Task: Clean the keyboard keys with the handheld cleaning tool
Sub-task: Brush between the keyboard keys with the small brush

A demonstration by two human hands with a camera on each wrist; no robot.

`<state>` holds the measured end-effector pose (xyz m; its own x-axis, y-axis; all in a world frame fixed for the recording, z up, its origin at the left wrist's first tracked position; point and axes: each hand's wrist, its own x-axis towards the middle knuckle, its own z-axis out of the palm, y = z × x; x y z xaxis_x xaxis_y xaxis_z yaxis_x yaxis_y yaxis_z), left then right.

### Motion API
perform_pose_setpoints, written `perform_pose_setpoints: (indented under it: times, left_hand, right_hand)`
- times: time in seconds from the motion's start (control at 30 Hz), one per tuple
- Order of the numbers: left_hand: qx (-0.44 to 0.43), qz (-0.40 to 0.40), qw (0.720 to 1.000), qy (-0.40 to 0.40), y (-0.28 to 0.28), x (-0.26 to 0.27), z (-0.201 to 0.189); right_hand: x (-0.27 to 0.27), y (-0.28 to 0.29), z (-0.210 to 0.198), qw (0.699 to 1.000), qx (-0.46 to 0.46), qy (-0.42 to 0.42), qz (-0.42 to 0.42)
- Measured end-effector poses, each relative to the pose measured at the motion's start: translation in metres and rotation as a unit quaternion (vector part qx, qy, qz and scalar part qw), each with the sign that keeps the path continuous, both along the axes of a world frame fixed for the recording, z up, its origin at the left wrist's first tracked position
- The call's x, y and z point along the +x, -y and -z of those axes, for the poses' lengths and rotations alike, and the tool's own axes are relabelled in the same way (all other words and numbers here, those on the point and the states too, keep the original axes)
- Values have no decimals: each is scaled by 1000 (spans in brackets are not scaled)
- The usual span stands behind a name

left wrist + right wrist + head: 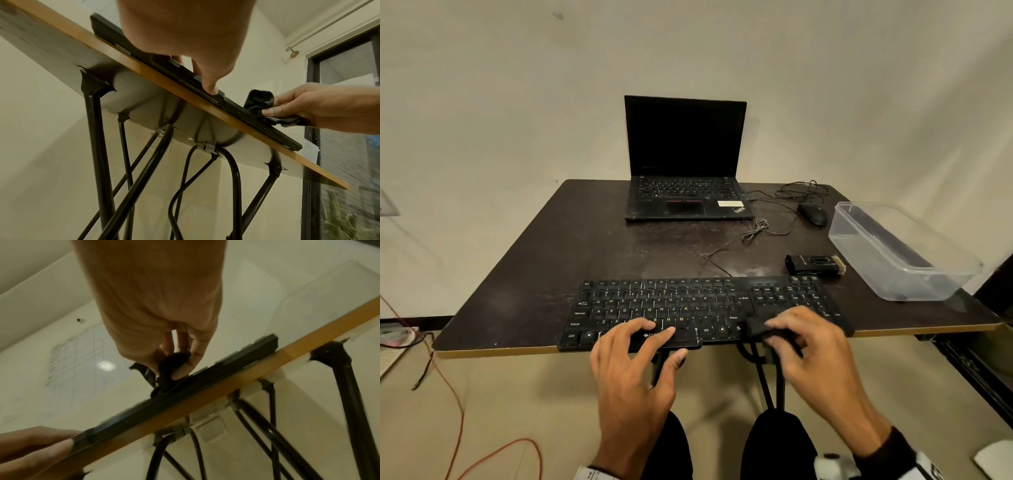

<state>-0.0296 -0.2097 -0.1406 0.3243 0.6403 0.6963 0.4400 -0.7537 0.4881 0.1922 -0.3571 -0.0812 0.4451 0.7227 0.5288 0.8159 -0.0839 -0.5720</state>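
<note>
Here, the black keyboard (702, 308) lies along the near edge of my dark worktop (571, 240), its front rim slightly overhanging; the key legends are pale, some yellowish, and dust shows between the rows. My left hand (633, 363) rests on the keyboard with fingers spread and nearly straight over the space bar area, thumb against the front rim, gripping nothing. My right hand (815, 346) pinches a crumpled black cloth (760, 330) between thumb and fingers and presses it onto the bottom row, right of the Alt key. The left wrist view shows the cloth (260, 101) bunched and touching the keys. A black handheld cleaning tool (815, 263) with a pale end lies on the worktop just behind the keyboard's number pad, beside a clear plastic box (900, 250).
</note>
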Motion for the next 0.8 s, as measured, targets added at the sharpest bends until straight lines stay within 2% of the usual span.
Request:
perform_pose_setpoints:
  times: [0.13,0.17,0.3,0.47,0.6,0.73,0.8]
  left_hand:
    - [-4,0,1000,0,0,0,0]
    - [-2,-1,1000,-1,1,0,0]
    - [1,-5,1000,0,2,1,-1]
    - [3,-7,1000,-6,3,1,0]
    - [6,-11,1000,3,4,2,-2]
    - [5,-14,1000,-4,6,4,-2]
    - [5,-19,1000,-7,7,4,-2]
  right_hand:
    - [32,2,-2,992,25,-7,123]
    - [29,1,-2,992,26,-5,124]
    - [2,-3,5,999,14,40,28]
    - [31,0,1,990,23,12,139]
    - [14,4,2,997,5,38,65]
    - [33,7,-3,992,18,7,126]
    - [18,2,-3,995,4,25,95]
